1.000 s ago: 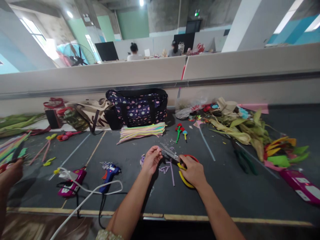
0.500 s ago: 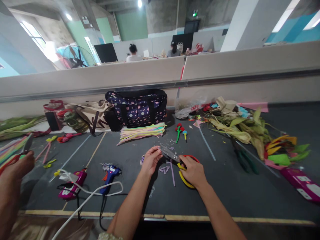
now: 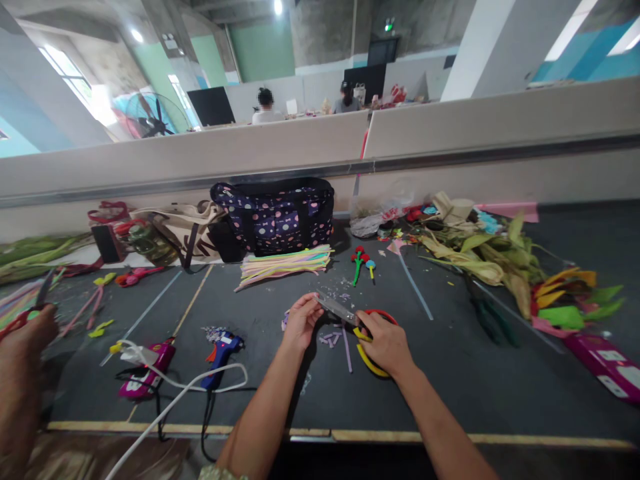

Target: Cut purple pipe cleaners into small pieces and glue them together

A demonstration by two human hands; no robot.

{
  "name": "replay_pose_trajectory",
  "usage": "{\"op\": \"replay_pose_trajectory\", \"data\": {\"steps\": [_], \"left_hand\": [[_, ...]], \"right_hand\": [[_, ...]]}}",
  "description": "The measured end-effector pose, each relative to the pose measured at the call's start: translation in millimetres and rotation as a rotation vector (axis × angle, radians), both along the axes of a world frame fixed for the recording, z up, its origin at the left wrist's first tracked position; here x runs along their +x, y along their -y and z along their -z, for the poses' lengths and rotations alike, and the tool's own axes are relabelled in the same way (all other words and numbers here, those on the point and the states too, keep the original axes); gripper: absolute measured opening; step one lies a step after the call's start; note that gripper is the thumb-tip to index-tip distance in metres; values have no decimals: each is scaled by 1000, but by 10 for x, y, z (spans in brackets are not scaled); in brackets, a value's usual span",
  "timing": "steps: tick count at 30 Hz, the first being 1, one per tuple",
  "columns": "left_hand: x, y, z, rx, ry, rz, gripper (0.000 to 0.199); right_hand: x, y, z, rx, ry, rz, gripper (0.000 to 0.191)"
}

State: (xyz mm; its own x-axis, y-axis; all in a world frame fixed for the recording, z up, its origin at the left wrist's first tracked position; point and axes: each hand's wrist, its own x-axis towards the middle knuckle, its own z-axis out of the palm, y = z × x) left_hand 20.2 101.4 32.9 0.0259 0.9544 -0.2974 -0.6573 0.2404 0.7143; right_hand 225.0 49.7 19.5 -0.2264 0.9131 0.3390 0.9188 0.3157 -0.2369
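My right hand [image 3: 387, 340] is closed on a pair of scissors [image 3: 340, 309] with red and yellow handles, its blades pointing left. At the blade tips, my left hand [image 3: 303, 321] pinches something too small to make out. Below the blades lie short cut pieces of purple pipe cleaner [image 3: 330, 339] and one longer purple strip [image 3: 347, 350]. Fine purple fluff is scattered just beyond the blades. Partly behind my left hand, another bit of purple [image 3: 285, 320] shows.
A bundle of pastel pipe cleaners [image 3: 285, 267] lies before a dotted bag [image 3: 280, 217]. Left are a blue glue gun [image 3: 220, 360] and a magenta power strip [image 3: 150, 370] with cables. Dried husks [image 3: 480, 267] and pliers [image 3: 487, 317] lie right. A co-worker's hand [image 3: 30, 340] holds scissors at far left.
My hands and the scissors stay in nearly the same place. At far left, the co-worker's hand with scissors has moved slightly left.
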Motion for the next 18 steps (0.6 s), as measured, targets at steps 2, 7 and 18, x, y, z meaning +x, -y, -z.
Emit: {"op": "replay_pose_trajectory", "data": {"steps": [2, 7, 18], "left_hand": [[4, 2, -6, 4, -2, 1, 28], [19, 23, -39, 24, -17, 13, 27], [45, 38, -39, 38, -76, -14, 26]], "right_hand": [[0, -1, -3, -7, 8, 9, 36], [-4, 2, -8, -14, 5, -3, 37], [-7, 7, 5, -16, 3, -5, 38]]}}
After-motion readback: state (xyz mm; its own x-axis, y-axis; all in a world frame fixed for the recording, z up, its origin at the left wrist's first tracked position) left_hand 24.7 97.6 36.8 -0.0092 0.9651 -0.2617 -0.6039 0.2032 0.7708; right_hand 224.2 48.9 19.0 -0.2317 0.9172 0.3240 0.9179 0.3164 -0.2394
